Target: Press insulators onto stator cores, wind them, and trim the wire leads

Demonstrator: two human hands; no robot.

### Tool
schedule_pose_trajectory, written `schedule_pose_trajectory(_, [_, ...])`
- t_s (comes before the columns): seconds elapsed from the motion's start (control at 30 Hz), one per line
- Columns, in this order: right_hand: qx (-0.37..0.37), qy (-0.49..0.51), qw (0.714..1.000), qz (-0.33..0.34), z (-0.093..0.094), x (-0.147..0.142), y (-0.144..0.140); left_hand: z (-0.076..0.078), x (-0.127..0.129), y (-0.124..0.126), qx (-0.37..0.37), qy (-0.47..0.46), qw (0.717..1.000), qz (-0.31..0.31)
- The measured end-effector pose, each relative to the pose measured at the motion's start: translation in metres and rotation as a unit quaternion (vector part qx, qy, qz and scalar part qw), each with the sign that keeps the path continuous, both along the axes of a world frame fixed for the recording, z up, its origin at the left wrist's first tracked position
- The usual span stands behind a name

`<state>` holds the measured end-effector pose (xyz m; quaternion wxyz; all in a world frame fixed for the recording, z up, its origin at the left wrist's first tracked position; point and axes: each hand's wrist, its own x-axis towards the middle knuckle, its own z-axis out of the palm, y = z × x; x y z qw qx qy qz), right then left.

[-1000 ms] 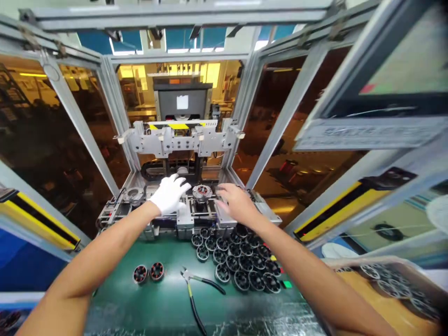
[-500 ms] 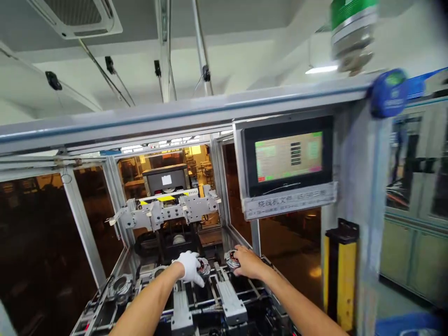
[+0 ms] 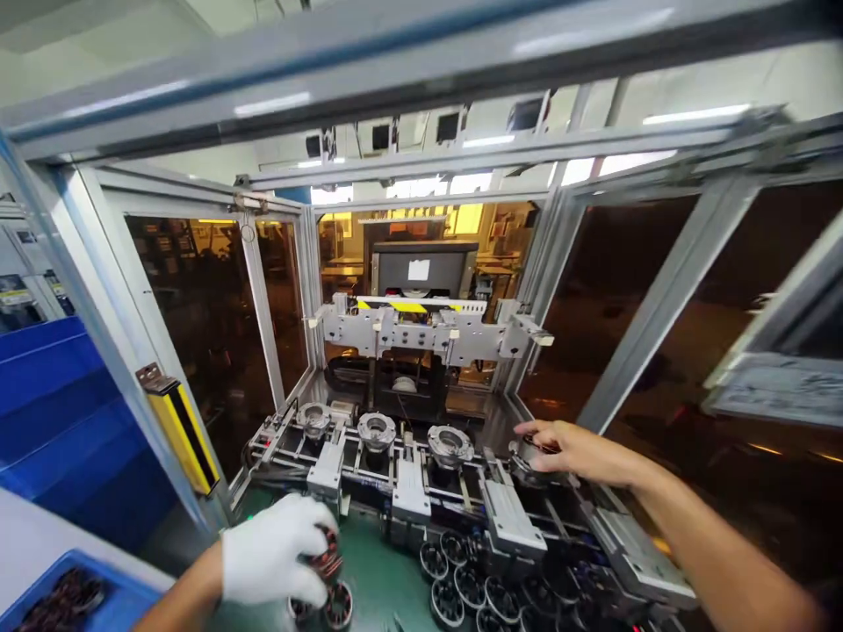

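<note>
My left hand (image 3: 280,549), in a white glove, is low over the green table. Its fingers are closed around a dark ring-shaped stator with reddish windings (image 3: 327,559), just above another such stator (image 3: 338,606) on the table. My bare right hand (image 3: 580,449) reaches to the rightmost round metal holder (image 3: 520,458). Thumb and fingers grip a reddish stator (image 3: 543,444) there, partly hidden by the hand. The other holders in the row, such as the third one (image 3: 450,446), show open centres.
Several black-and-silver stators (image 3: 471,584) stand grouped at the table's front. A blue tray (image 3: 39,575) with dark reddish parts is at lower left. Metal posts frame the machine, with a yellow-black bar (image 3: 181,430) on the left post. A grey crossbar (image 3: 421,333) spans behind the holders.
My left hand has come down from a holder to the green table with a stator. My right hand stays at the rightmost holder. The view has turned left and downward.
</note>
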<state>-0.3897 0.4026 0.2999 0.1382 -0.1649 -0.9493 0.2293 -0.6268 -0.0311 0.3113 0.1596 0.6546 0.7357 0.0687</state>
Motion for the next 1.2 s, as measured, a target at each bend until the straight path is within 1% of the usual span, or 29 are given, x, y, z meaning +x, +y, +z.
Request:
schedule_pose_trajectory(0.03, [-0.011, -0.02, 0.999, 0.035, 0.0, 0.001, -0.018, -0.018, 0.003, -0.029, -0.056, 0.004, 0.998, 0.041])
schedule_pose_trajectory(0.1, [-0.016, -0.047, 0.994, 0.094, -0.01, 0.0, -0.071, -0.055, 0.012, -0.075, -0.166, 0.042, 0.977, 0.128])
schedule_pose_trajectory(0.13, [0.002, -0.041, 0.992, 0.12, -0.02, -0.001, -0.104, -0.071, 0.018, -0.092, -0.204, 0.061, 0.964, 0.161])
schedule_pose_trajectory(0.17, [0.028, -0.024, 0.989, 0.143, -0.033, -0.004, -0.141, -0.085, 0.024, -0.104, -0.227, 0.075, 0.953, 0.184])
schedule_pose_trajectory(0.2, [0.058, -0.005, 0.982, 0.178, -0.048, -0.007, -0.178, -0.097, 0.029, -0.111, -0.235, 0.081, 0.949, 0.195])
schedule_pose_trajectory(0.27, [0.108, -0.002, 0.958, 0.264, -0.08, -0.017, -0.248, -0.112, 0.038, -0.115, -0.22, 0.076, 0.954, 0.188])
schedule_pose_trajectory(0.3, [0.117, -0.006, 0.943, 0.311, -0.096, -0.024, -0.278, -0.117, 0.041, -0.112, -0.209, 0.074, 0.958, 0.18])
schedule_pose_trajectory(0.33, [0.124, -0.005, 0.932, 0.339, -0.11, -0.031, -0.304, -0.121, 0.044, -0.107, -0.195, 0.074, 0.963, 0.173])
schedule_pose_trajectory(0.4, [0.13, 0.013, 0.928, 0.35, -0.134, -0.049, -0.341, -0.128, 0.047, -0.096, -0.166, 0.078, 0.969, 0.163])
schedule_pose_trajectory(0.43, [0.13, 0.022, 0.933, 0.335, -0.143, -0.056, -0.351, -0.131, 0.048, -0.091, -0.156, 0.083, 0.971, 0.161])
schedule_pose_trajectory(0.5, [0.124, 0.031, 0.948, 0.291, -0.152, -0.062, -0.359, -0.138, 0.049, -0.086, -0.116, 0.087, 0.974, 0.172])
schedule_pose_trajectory(0.57, [0.111, 0.043, 0.962, 0.244, -0.154, -0.052, -0.351, -0.144, 0.048, -0.091, -0.029, 0.077, 0.976, 0.203])
schedule_pose_trajectory(0.6, [0.105, 0.058, 0.969, 0.217, -0.153, -0.04, -0.343, -0.146, 0.046, -0.096, 0.022, 0.067, 0.973, 0.219])
schedule_pose_trajectory(0.67, [0.1, 0.087, 0.982, 0.132, -0.151, -0.006, -0.322, -0.147, 0.043, -0.109, 0.109, 0.048, 0.962, 0.245])
schedule_pose_trajectory(0.77, [0.117, 0.083, 0.989, -0.022, -0.152, 0.049, -0.284, -0.145, 0.042, -0.124, 0.176, 0.041, 0.945, 0.273])
schedule_pose_trajectory(0.83, [0.129, 0.054, 0.987, -0.078, -0.158, 0.077, -0.263, -0.141, 0.043, -0.126, 0.21, 0.039, 0.932, 0.294])
schedule_pose_trajectory(0.87, [0.133, 0.04, 0.986, -0.088, -0.162, 0.085, -0.255, -0.138, 0.045, -0.125, 0.222, 0.038, 0.928, 0.299])
schedule_pose_trajectory(0.93, [0.139, 0.017, 0.986, -0.095, -0.169, 0.094, -0.246, -0.133, 0.048, -0.119, 0.241, 0.032, 0.924, 0.297])
schedule_pose_trajectory(1.0, [0.143, 0.007, 0.986, -0.084, -0.173, 0.092, -0.246, -0.126, 0.053, -0.109, 0.255, 0.02, 0.924, 0.283])
schedule_pose_trajectory(1.03, [0.144, 0.007, 0.987, -0.076, -0.171, 0.089, -0.248, -0.122, 0.057, -0.102, 0.258, 0.006, 0.926, 0.276])
schedule_pose_trajectory(1.1, [0.144, 0.019, 0.988, -0.054, -0.16, 0.081, -0.257, -0.112, 0.068, -0.084, 0.243, -0.052, 0.932, 0.263])
schedule_pose_trajectory(1.13, [0.139, 0.039, 0.989, -0.037, -0.15, 0.076, -0.264, -0.107, 0.075, -0.074, 0.22, -0.102, 0.936, 0.257])
schedule_pose_trajectory(1.17, [0.128, 0.071, 0.989, -0.016, -0.139, 0.072, -0.272, -0.101, 0.083, -0.064, 0.187, -0.169, 0.937, 0.243])
schedule_pose_trajectory(1.2, [0.111, 0.11, 0.988, 0.01, -0.126, 0.067, -0.28, -0.095, 0.092, -0.053, 0.153, -0.251, 0.93, 0.221])
